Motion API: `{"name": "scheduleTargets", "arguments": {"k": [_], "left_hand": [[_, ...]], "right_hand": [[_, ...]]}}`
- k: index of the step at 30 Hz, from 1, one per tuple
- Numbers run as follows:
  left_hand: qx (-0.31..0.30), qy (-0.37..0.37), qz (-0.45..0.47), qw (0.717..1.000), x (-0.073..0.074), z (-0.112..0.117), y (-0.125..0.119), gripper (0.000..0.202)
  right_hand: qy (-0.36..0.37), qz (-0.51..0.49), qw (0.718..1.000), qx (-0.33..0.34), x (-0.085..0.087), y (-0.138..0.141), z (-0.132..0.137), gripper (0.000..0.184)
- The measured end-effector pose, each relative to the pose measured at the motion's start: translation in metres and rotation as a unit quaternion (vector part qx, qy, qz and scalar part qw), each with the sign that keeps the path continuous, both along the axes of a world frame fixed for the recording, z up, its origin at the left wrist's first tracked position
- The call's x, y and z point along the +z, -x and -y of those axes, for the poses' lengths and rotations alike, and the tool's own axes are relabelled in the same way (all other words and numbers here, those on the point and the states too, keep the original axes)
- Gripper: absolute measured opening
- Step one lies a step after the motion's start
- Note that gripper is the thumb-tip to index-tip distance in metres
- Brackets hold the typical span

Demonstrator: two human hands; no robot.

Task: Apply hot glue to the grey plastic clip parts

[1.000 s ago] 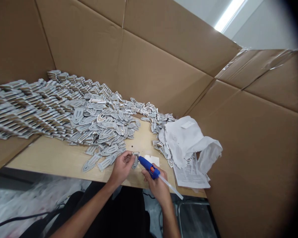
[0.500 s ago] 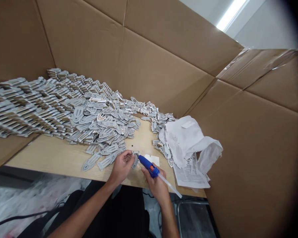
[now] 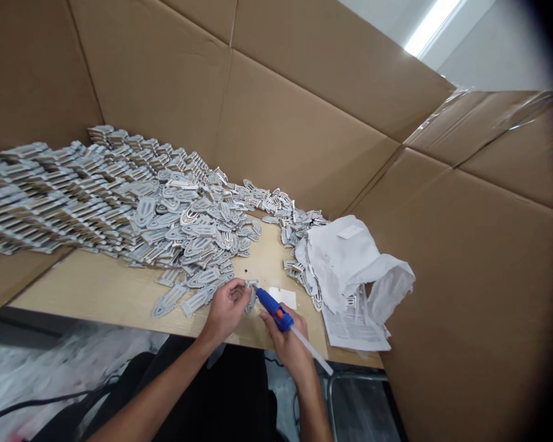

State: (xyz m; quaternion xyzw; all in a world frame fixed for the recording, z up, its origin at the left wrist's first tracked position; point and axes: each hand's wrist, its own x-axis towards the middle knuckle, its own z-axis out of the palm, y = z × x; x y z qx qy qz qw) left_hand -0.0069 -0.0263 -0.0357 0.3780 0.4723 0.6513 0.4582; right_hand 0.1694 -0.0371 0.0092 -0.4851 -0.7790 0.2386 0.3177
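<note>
My left hand (image 3: 225, 311) is closed on a small grey flat piece (image 3: 251, 297) at the near edge of a wooden table (image 3: 105, 293). My right hand (image 3: 289, 345) grips a blue glue gun (image 3: 273, 308) with a clear glue stick (image 3: 311, 351) sticking out of its back. The gun's nozzle touches the piece held by my left hand. A big heap of the same grey pieces (image 3: 184, 227) lies just beyond my hands, and neat stacked rows of them (image 3: 50, 190) fill the left.
Tall cardboard walls (image 3: 276, 116) enclose the table at back and right. Crumpled white paper (image 3: 350, 258) and a printed sheet (image 3: 354, 325) lie at the right. A small white square (image 3: 283, 296) sits by the gun. Below the table are plastic wrap, a cable and a metal frame.
Almost nothing: the glue gun's nozzle has edged a little left towards the piece in my left hand. Both hands stay in place.
</note>
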Motion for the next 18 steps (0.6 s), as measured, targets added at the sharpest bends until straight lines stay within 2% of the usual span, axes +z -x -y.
{"name": "scheduleTargets", "arguments": {"k": [7, 12, 15, 18], "left_hand": [[0.003, -0.008, -0.023, 1.0, 0.007, 0.003, 0.001, 0.032], [0.007, 0.024, -0.006, 1.0, 0.008, 0.006, -0.003, 0.033], [0.017, 0.046, 0.001, 0.999, 0.02, 0.005, 0.01, 0.039], [0.074, 0.049, -0.034, 0.995, 0.053, -0.013, 0.047, 0.046]], "right_hand": [[-0.058, 0.054, 0.997, 0.011, 0.006, 0.009, 0.007, 0.026], [-0.12, -0.068, 0.987, -0.08, 0.006, 0.009, 0.014, 0.022], [-0.069, -0.136, 0.977, -0.147, 0.001, 0.002, 0.014, 0.029], [0.043, -0.208, 0.954, -0.21, -0.011, -0.007, 0.009, 0.042]]}}
